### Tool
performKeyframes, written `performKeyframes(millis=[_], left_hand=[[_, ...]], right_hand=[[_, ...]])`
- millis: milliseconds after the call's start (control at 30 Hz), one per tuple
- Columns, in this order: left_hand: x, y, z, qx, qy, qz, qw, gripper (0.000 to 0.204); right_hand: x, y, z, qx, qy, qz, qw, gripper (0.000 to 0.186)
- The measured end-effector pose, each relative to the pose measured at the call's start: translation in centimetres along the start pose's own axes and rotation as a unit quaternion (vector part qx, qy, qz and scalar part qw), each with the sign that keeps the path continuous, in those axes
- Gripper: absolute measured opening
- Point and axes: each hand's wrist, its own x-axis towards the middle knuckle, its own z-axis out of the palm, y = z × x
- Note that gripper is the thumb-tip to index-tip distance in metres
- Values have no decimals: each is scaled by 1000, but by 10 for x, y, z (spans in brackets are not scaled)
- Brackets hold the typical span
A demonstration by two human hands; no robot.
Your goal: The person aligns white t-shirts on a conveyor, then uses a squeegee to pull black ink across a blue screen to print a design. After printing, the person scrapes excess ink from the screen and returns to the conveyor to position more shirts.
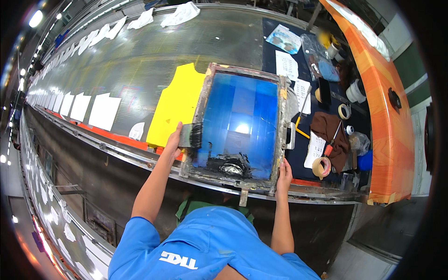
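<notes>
- The left hand (175, 140) is curled around a flat scraper (191, 136) with a dark, inky edge. It holds the scraper at the left side of the screen frame (242, 125).
- The right hand (283, 173) grips the bottom right corner of the same frame, fingers wrapped over the edge.
- The frame is a big rectangle with dull, messy metal sides. Its middle is smooth, shiny blue mesh. A lump of wet black ink (231, 165) sits near the bottom.
- The frame lies on the long glossy tabletop (140, 60), partly over a bright yellow cloth piece (175, 105) shaped like a vest.
- White cloth pieces (103, 111) lie in a row further left.
- To the right are rolls of tape (321, 166), a brown rag (329, 130) and sheets of paper (286, 64).
</notes>
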Motion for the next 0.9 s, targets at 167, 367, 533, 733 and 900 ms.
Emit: performKeyframes(millis=[167,367,533,733,900], left_hand=[[16,-12,-18,77,-80,-23,994,57],[12,-8,-33,126,-127,-28,983,60],[-34,12,-74,194,-35,61,978,71],[-94,46,-198,119,-72,239,961,51],[-93,96,-361,43,42,273,960,35]], right_hand=[[-5,15,-4,-127,41,-75,988,44],[-98,-34,55,-274,191,-274,902,34],[-229,-37,201,-245,82,-315,913,22],[-332,-4,349,-351,-430,-208,805,26],[-340,8,444,-356,-628,-129,680,31]])
